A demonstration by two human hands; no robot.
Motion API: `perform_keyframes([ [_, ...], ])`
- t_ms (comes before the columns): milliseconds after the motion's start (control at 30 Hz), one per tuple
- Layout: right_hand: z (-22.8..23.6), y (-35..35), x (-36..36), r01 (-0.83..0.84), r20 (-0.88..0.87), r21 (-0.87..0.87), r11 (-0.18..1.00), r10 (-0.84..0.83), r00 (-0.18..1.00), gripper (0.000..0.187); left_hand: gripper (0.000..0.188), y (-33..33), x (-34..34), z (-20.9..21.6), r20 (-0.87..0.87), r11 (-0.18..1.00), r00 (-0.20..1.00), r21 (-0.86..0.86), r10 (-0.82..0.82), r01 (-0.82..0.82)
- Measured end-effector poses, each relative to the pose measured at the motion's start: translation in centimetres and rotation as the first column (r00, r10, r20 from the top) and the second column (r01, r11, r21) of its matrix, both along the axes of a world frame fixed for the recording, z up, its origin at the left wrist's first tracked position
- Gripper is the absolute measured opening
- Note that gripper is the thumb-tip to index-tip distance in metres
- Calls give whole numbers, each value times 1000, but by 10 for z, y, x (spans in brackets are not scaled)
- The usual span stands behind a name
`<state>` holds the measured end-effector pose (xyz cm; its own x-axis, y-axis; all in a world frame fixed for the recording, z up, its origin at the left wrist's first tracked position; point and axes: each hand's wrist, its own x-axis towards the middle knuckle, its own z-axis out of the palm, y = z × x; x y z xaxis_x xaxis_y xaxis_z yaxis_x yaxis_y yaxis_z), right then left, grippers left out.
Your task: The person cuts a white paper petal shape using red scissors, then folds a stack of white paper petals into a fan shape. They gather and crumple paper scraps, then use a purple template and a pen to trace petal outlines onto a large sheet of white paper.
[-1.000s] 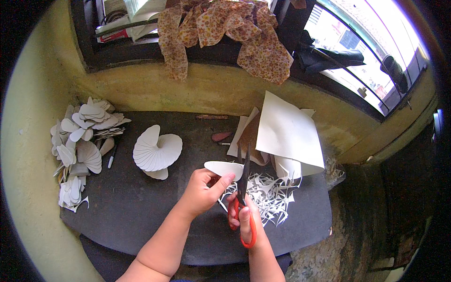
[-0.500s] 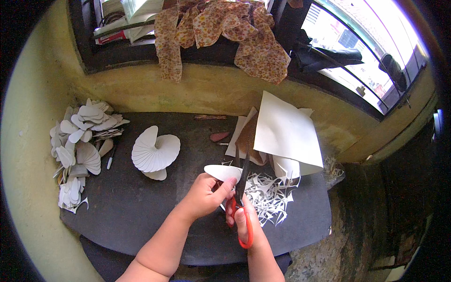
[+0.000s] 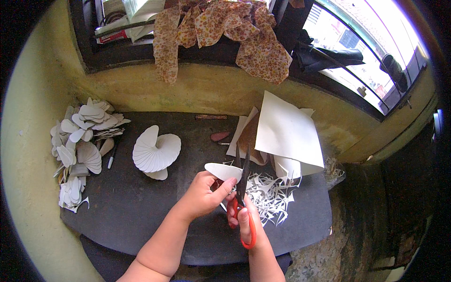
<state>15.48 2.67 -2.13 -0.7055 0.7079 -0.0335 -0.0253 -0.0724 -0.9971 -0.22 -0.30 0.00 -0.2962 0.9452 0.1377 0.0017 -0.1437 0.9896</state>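
Observation:
My left hand (image 3: 206, 192) pinches a white teardrop-shaped cutout (image 3: 221, 172), its thumb lying on top near the right end. In my right hand (image 3: 246, 218) are scissors (image 3: 242, 188) with red handles and dark blades. The blades point away from me, slightly parted, beside the cutout's right end. White curled offcuts (image 3: 270, 197) lie in a heap just right of the scissors. To the left of my hands, a fanned stack of matching white cutouts (image 3: 155, 152) rests on the dark table (image 3: 141, 211).
Many more cutouts (image 3: 77, 141) are piled along the left wall, with a white pen (image 3: 111, 162) beside them. Large white sheets (image 3: 289, 127) stand at the back right. A pinkish oval piece (image 3: 219, 136) lies near the back edge. Patterned cloth (image 3: 211, 26) hangs from the window above.
The scissors' blades have parted a little more beside the cutout. Both hands stay in nearly the same place, and the view has shifted very slightly.

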Motion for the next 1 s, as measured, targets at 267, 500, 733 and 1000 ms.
perform_keyframes([
  [267, -1, 0, 0, 6, 6, -1, 1000, -6, 1000, 75, 25, 0, -4, -6, 20, 1000, 1000, 21, 13, -14],
  [500, 2, -1, 1, 8, 16, -33, 999, -7, 1000, 73, 27, 1, -3, -5, 63, 999, 997, 3, 36, -37],
  [733, 7, -1, 2, 2, 14, -73, 997, -1, 1000, 74, 25, 1, -4, 0, 88, 998, 995, 24, 52, -54],
  [1000, -4, 1, 2, -13, 9, 2, 1000, 13, 1000, 76, 23, 4, -2, -8, 85, 998, 994, 10, 65, -66],
])
